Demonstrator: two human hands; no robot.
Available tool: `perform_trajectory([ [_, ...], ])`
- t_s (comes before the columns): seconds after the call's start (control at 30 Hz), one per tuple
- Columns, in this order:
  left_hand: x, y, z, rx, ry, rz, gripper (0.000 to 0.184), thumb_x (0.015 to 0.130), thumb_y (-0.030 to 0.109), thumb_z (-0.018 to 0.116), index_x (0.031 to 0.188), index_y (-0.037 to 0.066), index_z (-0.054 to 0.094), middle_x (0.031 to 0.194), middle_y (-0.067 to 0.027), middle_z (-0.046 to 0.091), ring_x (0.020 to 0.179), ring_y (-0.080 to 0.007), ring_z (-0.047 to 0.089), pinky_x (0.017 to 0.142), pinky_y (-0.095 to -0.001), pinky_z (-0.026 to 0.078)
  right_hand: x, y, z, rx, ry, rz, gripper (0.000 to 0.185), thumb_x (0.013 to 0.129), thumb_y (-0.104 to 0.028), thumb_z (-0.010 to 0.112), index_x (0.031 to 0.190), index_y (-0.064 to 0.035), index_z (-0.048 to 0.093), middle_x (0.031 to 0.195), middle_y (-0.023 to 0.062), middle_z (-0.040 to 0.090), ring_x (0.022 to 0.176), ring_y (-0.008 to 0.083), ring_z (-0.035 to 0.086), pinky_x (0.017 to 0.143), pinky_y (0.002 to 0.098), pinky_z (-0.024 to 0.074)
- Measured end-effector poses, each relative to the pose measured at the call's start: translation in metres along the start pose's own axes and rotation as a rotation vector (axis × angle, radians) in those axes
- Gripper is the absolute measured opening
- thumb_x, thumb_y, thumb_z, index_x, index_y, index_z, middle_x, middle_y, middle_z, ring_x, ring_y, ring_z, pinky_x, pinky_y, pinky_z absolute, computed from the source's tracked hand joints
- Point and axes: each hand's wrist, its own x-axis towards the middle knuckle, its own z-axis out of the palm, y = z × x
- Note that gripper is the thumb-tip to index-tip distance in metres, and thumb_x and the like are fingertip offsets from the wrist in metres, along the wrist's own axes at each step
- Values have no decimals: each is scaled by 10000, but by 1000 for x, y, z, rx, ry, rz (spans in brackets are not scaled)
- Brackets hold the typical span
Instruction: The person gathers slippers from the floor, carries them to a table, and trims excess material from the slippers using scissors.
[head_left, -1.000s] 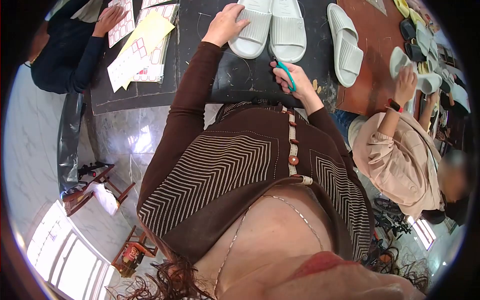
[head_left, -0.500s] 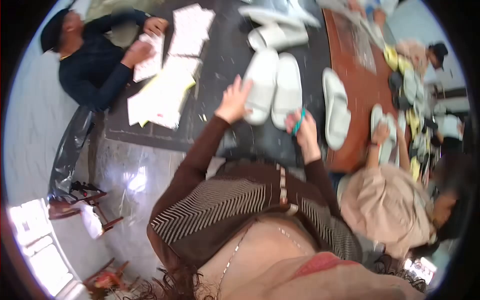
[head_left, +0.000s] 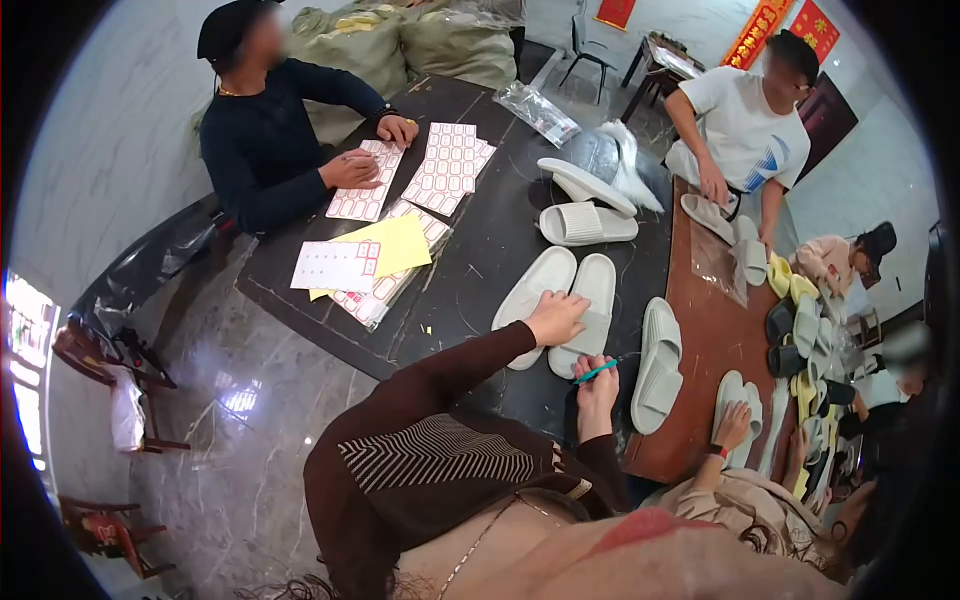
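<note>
A pair of pale slide sandals lies side by side on the black table before me: the left slide (head_left: 536,285) and the right slide (head_left: 597,280). My left hand (head_left: 557,318) reaches across them with its fingers stretched out, the fingertips over the right slide's strap. At that slide's near end, my right hand (head_left: 598,396) is closed around a slim teal tool (head_left: 597,371). The tool's exact kind cannot be made out. To the right, another pale slide (head_left: 658,365) rests near the seam with the brown table.
More slides (head_left: 588,224) lie farther back. Label sheets (head_left: 450,165) and a yellow sheet (head_left: 395,245) are at left, where a person in dark clothes (head_left: 290,140) works. Other people handle slides along the brown table (head_left: 690,400). A plastic bag (head_left: 540,112) lies at the back.
My view has tilted up and shifted, so more of the room shows. My left hand has moved right, from the left slide's edge to over the right slide. The teal tool stays in my right hand.
</note>
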Motion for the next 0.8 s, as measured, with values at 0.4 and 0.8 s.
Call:
perform_trajectory([
  [0.4, -38, 7, -6, -450, -66, 13, 409, 781, 165, 622, 1161, 67, 509, 1141, -125, 525, 1060, -324, 489, 882, -440, 350, -9, -5, 12, -22, 64, -141, 408, 811, -36, 617, 1171, -70, 429, 1016, 73, 520, 849, 192, 531, 697, 318, 458],
  [0.8, -73, -10, -48, 145, 76, -13, 324, 740, 224, 684, 1011, 95, 562, 921, -51, 575, 838, -260, 509, 728, -378, 413, -12, -93, 32, -377, -92, -631, 559, 788, 60, 608, 1289, 26, 363, 1259, 80, 435, 1085, 160, 462, 904, 265, 374],
])
